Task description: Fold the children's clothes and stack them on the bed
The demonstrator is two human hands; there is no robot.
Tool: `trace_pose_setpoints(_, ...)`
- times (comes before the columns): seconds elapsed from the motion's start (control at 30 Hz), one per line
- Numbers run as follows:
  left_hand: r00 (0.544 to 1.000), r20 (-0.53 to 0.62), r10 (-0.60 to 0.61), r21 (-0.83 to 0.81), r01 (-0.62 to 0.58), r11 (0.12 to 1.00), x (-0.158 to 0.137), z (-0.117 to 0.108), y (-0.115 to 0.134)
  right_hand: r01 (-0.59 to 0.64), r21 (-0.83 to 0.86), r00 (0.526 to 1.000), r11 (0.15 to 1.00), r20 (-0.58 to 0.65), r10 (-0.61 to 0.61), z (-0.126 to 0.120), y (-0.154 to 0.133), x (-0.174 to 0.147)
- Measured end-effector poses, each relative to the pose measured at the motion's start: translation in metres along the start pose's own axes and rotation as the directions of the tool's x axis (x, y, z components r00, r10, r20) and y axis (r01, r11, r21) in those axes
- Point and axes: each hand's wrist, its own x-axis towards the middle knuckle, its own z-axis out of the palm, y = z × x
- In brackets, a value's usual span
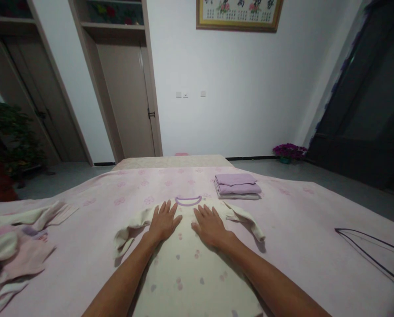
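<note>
A cream long-sleeved shirt (190, 264) with small printed shapes and a purple neckline lies spread out in front of me, collar away from me. My left hand (165, 220) rests flat on its left shoulder area, fingers apart and pointing toward the collar. On the opposite shoulder area lies my right hand (209, 223), palm down with the fingers stretched out. Both sleeves reach outward and are somewhat bent and crumpled. The shirt's lower end is cut off by the bottom of the view.
Folded purple and white clothes (237, 186) are stacked beyond the right sleeve. At the left lies a loose heap of clothes (15, 259). A pink flowered cover (292, 233) spreads beneath everything, with a dark thin looped cord or wire (365, 251) at the right.
</note>
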Motion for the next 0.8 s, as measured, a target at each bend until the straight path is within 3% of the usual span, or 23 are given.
trace_pose_setpoints(0.1,0.999,-0.041,0.013,0.009,-0.013,1.000,-0.001,-0.001,0.001,0.168,0.071,0.984,0.983,0.047,-0.172,-0.002,-0.015,-0.035)
trace_pose_setpoints(0.23,0.997,-0.073,0.018,0.019,-0.016,1.000,-0.009,-0.005,0.006,0.258,0.109,0.964,0.960,0.036,-0.263,-0.012,-0.011,-0.078)
trace_pose_setpoints(0.3,0.997,-0.081,0.007,0.030,-0.005,1.000,-0.019,-0.007,0.011,0.262,0.106,0.965,0.959,-0.024,-0.261,-0.017,-0.001,-0.095)
trace_pose_setpoints(0.4,0.996,-0.087,0.030,0.011,-0.029,1.000,-0.044,-0.009,0.020,0.238,0.064,0.944,0.969,-0.250,-0.216,-0.022,0.023,-0.116)
trace_pose_setpoints(0.47,0.993,-0.059,0.102,-0.045,-0.105,0.993,-0.066,-0.012,0.026,0.163,0.012,0.896,0.986,-0.421,-0.143,-0.024,0.042,-0.127)
trace_pose_setpoints(0.57,0.976,0.019,0.219,-0.122,-0.215,0.969,-0.097,-0.019,0.033,-0.147,0.005,0.836,0.989,-0.534,0.126,-0.026,0.073,-0.138)
trace_pose_setpoints(0.67,0.954,0.064,0.295,-0.152,-0.282,0.947,-0.115,-0.027,0.037,-0.439,0.144,0.767,0.887,-0.453,0.454,-0.030,0.104,-0.138)
trace_pose_setpoints(0.73,0.947,0.056,0.316,-0.156,-0.304,0.940,-0.120,-0.030,0.039,-0.511,0.308,0.741,0.803,-0.316,0.593,-0.034,0.126,-0.132)
trace_pose_setpoints(0.8,0.947,0.035,0.319,-0.156,-0.310,0.938,-0.121,-0.030,0.039,-0.495,0.455,0.731,0.740,-0.243,0.638,-0.039,0.148,-0.124)
